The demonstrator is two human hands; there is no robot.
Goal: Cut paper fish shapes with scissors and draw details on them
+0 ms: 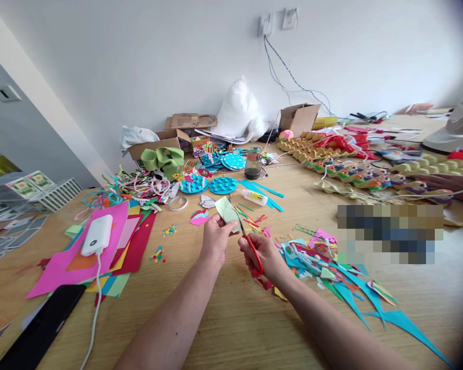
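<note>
My left hand [217, 237] pinches a small piece of light green paper [224, 209], held up above the middle of the table. My right hand [263, 254] grips red-handled scissors [255, 252], their blades at the right edge of the green paper. Whether the blades are apart is hard to make out. Just beyond lies a glue bottle [254, 197] on its side, on blue paper strips [272, 198]. A pink and red paper cutout [199, 217] sits left of the green paper. Coloured paper scraps [324, 262] are scattered to the right of my right hand.
At left, a white power bank [97, 235] rests on coloured paper sheets [139, 246], its cable running past a black phone [42, 329]. Blue decorated discs [223, 185] and a glass jar [253, 163] stand farther back. Another person's hand [447, 187] is by the egg cartons [355, 172] at right.
</note>
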